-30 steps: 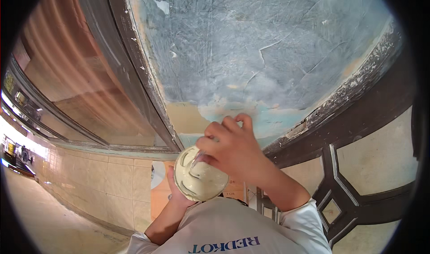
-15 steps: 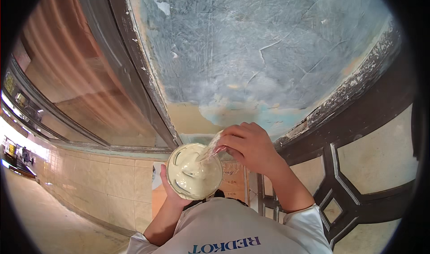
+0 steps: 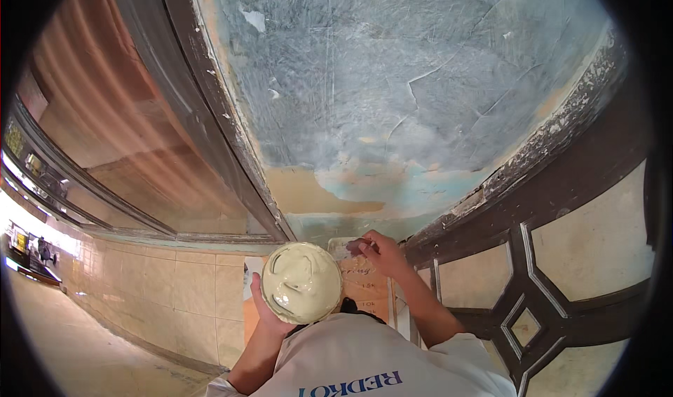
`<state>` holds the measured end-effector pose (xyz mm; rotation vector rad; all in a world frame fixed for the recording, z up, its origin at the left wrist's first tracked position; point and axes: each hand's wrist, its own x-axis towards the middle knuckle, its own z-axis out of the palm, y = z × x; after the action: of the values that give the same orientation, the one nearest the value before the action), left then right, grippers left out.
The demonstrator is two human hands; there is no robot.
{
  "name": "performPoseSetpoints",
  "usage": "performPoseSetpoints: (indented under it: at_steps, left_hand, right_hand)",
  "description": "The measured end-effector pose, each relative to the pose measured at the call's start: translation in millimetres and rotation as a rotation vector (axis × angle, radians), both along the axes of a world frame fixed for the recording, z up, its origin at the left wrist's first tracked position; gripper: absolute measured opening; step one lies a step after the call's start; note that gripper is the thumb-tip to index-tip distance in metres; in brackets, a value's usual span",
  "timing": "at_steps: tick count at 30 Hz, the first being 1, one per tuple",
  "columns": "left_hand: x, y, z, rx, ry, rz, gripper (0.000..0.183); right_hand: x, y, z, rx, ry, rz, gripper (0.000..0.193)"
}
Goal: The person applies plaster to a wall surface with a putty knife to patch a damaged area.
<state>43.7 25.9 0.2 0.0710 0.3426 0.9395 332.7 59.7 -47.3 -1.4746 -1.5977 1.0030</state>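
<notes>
Gripping the bowl [image 3: 308,321] of pale paste [image 3: 305,278] by its near left side, the left hand [image 3: 271,314] sat left of the right hand [image 3: 381,254], which pinched a spreader [image 3: 338,248] near the bowl's far right rim, below the patchy wall [image 3: 392,81]

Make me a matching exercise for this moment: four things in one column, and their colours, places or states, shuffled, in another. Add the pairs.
Things:
1. Left hand
2. Paste
3. Right hand
4. Wall

Descriptions:
A. Mostly blue-grey, with a tan patch low down
B. Holding a small flat tool
C. Pale cream, inside the round container
D. Holding the round container

Right pairs: 1-D, 2-C, 3-B, 4-A
</notes>
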Motion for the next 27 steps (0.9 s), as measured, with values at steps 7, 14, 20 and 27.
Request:
performPoseSetpoints:
  at_steps: [7, 14, 20, 27]
  left_hand:
    - [-30, -3, 2, 0.010, 0.086, 0.059, 0.086]
    - [-56, 0, 7, 0.030, 0.192, 0.096, 0.083]
    - [-80, 10, 7, 0.008, 0.195, 0.117, 0.082]
    - [-102, 24, 7, 0.045, 0.247, 0.092, 0.081]
  right_hand:
    - [-48, 14, -70, -0.281, 0.792, -0.325, 0.016]
    - [-108, 70, -37, -0.200, 0.856, -0.311, 0.022]
    - [-160, 100, 16, -0.058, 0.980, -0.432, 0.028]
    - [-179, 119, 26, -0.006, 1.052, -0.464, 0.026]
